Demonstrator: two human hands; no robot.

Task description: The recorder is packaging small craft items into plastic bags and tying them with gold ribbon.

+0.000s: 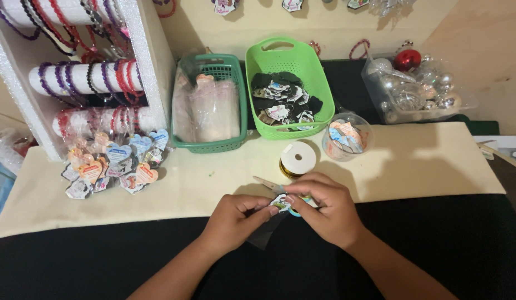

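Both hands met at the table's near middle: the left hand [231,221] and right hand [326,211] pinched a small printed tag [280,203] between closed fingertips. Scissors [267,184] lay just beyond at 12 o'clock, then a ribbon spool [297,159]; a light green basket [287,89] stood farther back.

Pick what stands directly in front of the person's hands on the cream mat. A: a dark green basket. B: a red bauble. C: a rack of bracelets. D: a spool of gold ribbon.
D: the spool of gold ribbon sits on the cream mat just beyond the left hand and right hand, which pinch a small printed tag between them.
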